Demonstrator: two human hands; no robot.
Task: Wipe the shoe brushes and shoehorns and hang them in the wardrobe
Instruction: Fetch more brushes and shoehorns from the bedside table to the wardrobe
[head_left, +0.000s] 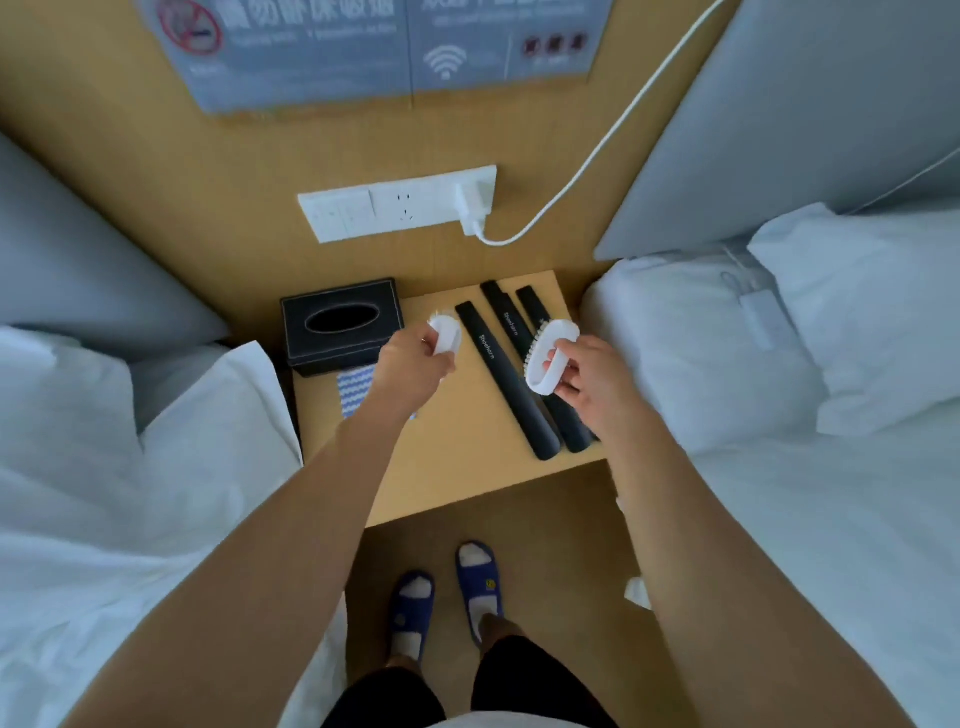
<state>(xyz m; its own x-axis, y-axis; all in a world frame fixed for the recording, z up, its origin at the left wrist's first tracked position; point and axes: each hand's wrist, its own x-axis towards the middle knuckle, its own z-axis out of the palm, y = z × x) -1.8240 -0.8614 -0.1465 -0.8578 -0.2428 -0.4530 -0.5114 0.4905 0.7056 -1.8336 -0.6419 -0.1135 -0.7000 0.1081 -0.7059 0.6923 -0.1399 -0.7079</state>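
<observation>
Over the wooden nightstand (457, 483) my left hand (413, 364) grips a small white shoe brush (445, 332), bristles pointing up and away. My right hand (587, 376) holds a second white shoe brush (550, 353) by its loop handle, bristles facing left. Three black shoehorns lie side by side on the nightstand: one (506, 382) marked "Shoehorn" on the left, another (511, 322) in the middle, a third (532, 306) partly hidden behind the right brush. A blue-and-white striped cloth (356, 389) lies flat under my left forearm.
A black tissue box (340, 325) stands at the nightstand's back left. Beds with white linen flank it on both sides (130, 467) (779, 415). A wall socket panel (400, 208) holds a white charger with cable. My slippered feet (447, 592) stand on the wooden floor.
</observation>
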